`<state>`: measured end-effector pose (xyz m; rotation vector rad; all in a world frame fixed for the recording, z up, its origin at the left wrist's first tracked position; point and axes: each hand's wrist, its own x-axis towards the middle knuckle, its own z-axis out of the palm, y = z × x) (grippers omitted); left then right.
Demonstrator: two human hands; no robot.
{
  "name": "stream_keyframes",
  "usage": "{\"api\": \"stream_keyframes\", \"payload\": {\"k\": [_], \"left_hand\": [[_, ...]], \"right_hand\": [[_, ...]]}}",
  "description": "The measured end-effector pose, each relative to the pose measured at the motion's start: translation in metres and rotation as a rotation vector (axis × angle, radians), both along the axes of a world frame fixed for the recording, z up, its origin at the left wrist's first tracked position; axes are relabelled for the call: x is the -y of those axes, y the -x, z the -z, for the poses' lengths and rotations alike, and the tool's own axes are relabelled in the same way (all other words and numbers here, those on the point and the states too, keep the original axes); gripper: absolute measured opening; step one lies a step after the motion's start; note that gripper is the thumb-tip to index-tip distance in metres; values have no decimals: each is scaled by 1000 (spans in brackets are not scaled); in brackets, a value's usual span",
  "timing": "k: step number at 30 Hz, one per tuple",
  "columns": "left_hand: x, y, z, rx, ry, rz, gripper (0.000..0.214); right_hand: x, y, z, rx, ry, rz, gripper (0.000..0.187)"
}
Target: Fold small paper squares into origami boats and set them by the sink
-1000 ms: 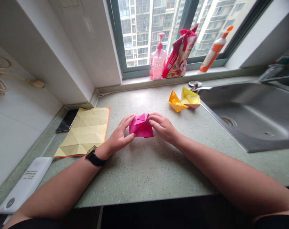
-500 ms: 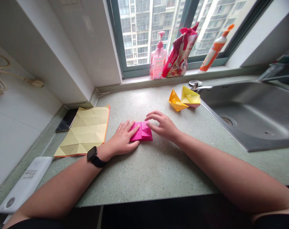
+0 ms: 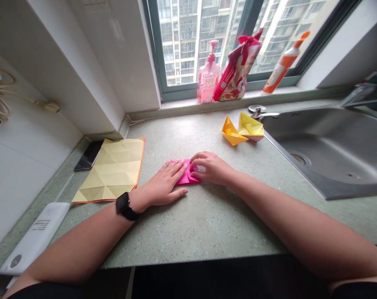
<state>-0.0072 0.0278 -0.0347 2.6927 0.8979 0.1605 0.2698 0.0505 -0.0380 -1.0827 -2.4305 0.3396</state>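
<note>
A folded pink paper (image 3: 188,177) lies flat on the speckled green countertop (image 3: 200,224). My left hand (image 3: 163,187), with a black watch on the wrist, lies flat on the paper's left part, fingers stretched out. My right hand (image 3: 211,167) has its fingers curled and its fingertips pressing down on the paper's right edge. Most of the paper is hidden under the two hands.
A creased yellow sheet (image 3: 113,170) and a dark phone (image 3: 88,156) lie to the left, a white power bank (image 3: 35,238) at the front left. Two folded paper boats (image 3: 242,129) sit beside the steel sink (image 3: 334,149). A pink soap bottle (image 3: 207,79), a red bag and an orange bottle stand on the sill.
The pink paper was held up between both hands, then laid on the counter. My left hand now lies flat over it and my right fingertips press its right edge.
</note>
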Motion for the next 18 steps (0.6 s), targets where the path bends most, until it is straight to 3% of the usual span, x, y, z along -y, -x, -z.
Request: {"api": "stream_keyframes", "payload": {"k": [8,13,18], "left_hand": [[2,0,-7,16,40,115,85],[1,4,-10,-26,58,150,91],[0,5,-10,-21,70,154,80]], "right_hand": [[-3,-2,1,24,9,-30,16],[-2,-7,-3,69,33,-33,33],[-2,-12,-2,106,27,-45,49]]}}
